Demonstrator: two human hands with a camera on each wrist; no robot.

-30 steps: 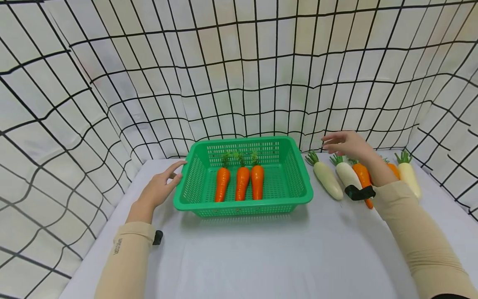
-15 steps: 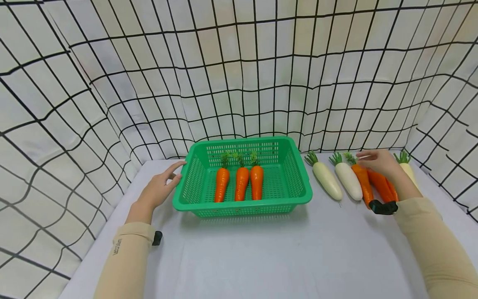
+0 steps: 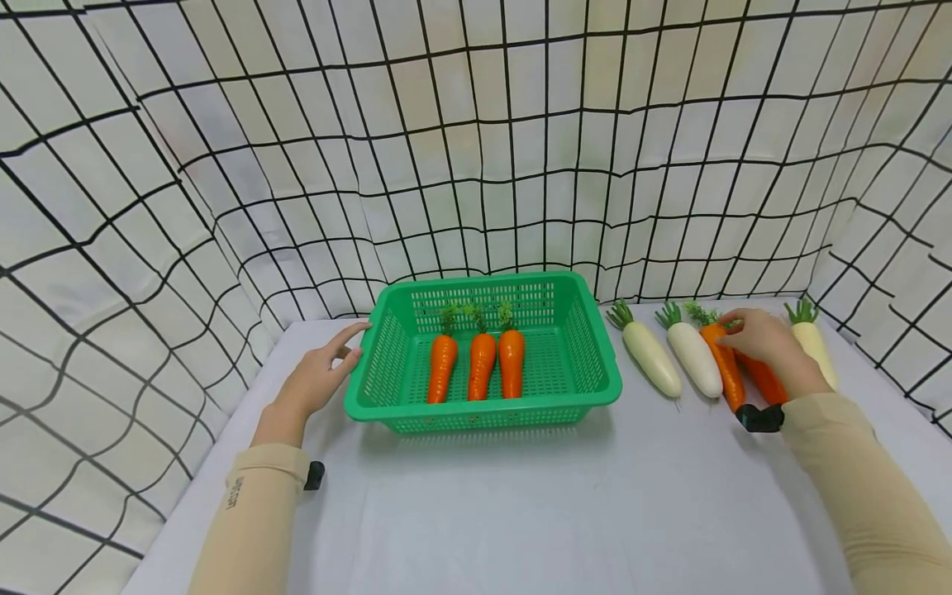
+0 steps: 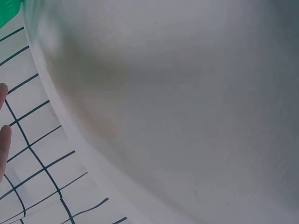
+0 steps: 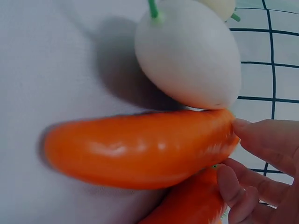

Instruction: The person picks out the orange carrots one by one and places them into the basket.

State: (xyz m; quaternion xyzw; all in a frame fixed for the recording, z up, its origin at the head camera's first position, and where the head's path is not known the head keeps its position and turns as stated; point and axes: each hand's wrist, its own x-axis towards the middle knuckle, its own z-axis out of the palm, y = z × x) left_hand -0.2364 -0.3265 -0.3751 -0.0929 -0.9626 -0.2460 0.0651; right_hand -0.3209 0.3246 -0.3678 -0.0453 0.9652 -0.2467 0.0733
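Note:
My right hand (image 3: 769, 345) is at the row of vegetables on the right, its thumb and fingers pinching the leafy end of a carrot (image 3: 724, 364). In the right wrist view the thumb lies on one side of that orange carrot (image 5: 140, 151) and the fingers on the other; it still lies on the table. Another carrot (image 3: 762, 378) sits beside it, partly under my hand. At the left end of a green basket (image 3: 483, 411), my left hand (image 3: 316, 382) rests relaxed fingers against the rim. Inside the basket lie three carrots (image 3: 483, 364) side by side, leaves toward the back.
Two white radishes (image 3: 695, 359) lie between the basket and the pinched carrot, and another radish (image 3: 816, 351) lies at the far right. A white cloth (image 3: 491, 512) covers the table. Black grid mesh (image 3: 476, 178) over white sheeting encloses the back and sides.
My right hand has moved right and down from above the radishes, then slightly left onto the carrot's top, which it now pinches. The left hand stays at the basket's rim.

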